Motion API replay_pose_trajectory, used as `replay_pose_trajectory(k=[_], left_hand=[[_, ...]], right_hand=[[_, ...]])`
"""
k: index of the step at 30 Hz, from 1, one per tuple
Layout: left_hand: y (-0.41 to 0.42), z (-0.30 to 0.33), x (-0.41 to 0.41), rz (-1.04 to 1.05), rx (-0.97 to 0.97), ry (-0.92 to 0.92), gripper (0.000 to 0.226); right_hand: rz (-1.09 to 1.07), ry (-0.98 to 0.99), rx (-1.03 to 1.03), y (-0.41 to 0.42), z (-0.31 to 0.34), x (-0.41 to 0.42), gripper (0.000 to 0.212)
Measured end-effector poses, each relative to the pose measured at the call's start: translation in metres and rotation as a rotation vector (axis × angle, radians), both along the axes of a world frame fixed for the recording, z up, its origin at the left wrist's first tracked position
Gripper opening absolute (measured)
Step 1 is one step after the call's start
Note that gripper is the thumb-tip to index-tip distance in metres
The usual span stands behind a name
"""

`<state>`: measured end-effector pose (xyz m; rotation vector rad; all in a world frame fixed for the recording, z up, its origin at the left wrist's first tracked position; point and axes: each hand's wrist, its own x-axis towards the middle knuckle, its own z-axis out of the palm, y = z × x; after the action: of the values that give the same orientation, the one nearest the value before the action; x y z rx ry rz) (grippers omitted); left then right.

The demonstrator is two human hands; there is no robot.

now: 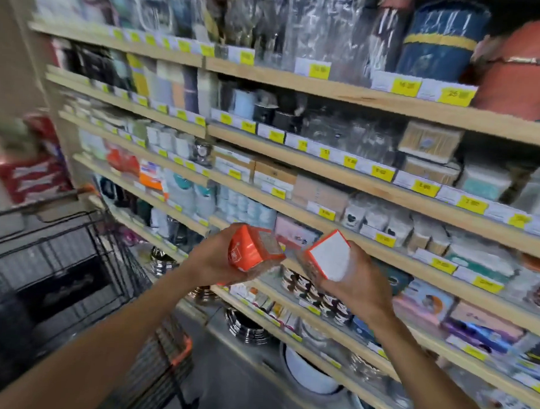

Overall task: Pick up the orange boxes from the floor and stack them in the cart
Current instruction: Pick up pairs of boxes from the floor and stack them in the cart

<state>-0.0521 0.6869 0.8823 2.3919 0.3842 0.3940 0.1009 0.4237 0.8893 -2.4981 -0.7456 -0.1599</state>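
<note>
While the left hand (pixel 213 260) grips one orange box (pixel 252 249) and the right hand (pixel 356 279) grips another orange box (pixel 326 256), both held aloft, the black wire cart (pixel 77 258) lies at nine o'clock, nearer the left.

Both arms outstretched, left hand (pixel 213 257) and right hand (pixel 356 276) each gripping
</note>
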Motion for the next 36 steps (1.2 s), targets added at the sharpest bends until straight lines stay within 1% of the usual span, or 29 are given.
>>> replay_pose_trajectory(k=[3,6,10,11,14,17,20,24,28,33,36], left_hand=[[0.047,-0.01,-0.035,0.097,-0.037,0.018,0.087],[0.086,-0.022,-0.074,0.23,-0.04,0.033,0.09],[0.117,-0.035,-0.117,0.378,-0.049,0.083,0.113],[0.122,-0.037,-0.126,0.418,-0.046,0.094,0.114],[0.136,-0.046,-0.146,0.533,-0.011,0.12,0.11],[0.146,-0.058,-0.159,0.64,-0.03,0.177,0.108],[0.152,-0.069,-0.165,0.734,-0.067,0.223,0.114],[0.155,-0.08,-0.165,0.84,-0.129,0.258,0.116],[0.156,-0.104,-0.173,0.947,-0.216,0.247,0.11],[0.162,-0.138,-0.187,1.0,-0.314,0.284,0.115],[0.173,-0.167,-0.196,1.022,-0.378,0.263,0.11]], right_hand=[[0.123,0.021,0.014,0.063,-0.008,-0.008,0.099],[0.223,0.083,-0.005,0.12,-0.019,-0.02,0.102],[0.359,0.137,0.012,0.183,-0.04,-0.034,0.109],[0.391,0.139,-0.002,0.197,-0.044,-0.038,0.111],[0.48,0.156,-0.054,0.236,-0.059,-0.043,0.106],[0.553,0.177,-0.091,0.273,-0.079,-0.039,0.101],[0.647,0.206,-0.106,0.302,-0.098,-0.036,0.101],[0.736,0.271,-0.12,0.334,-0.122,-0.035,0.101],[0.81,0.288,-0.182,0.364,-0.148,-0.04,0.1],[0.853,0.324,-0.232,0.39,-0.184,-0.059,0.1],[0.856,0.335,-0.287,0.404,-0.211,-0.073,0.1]])
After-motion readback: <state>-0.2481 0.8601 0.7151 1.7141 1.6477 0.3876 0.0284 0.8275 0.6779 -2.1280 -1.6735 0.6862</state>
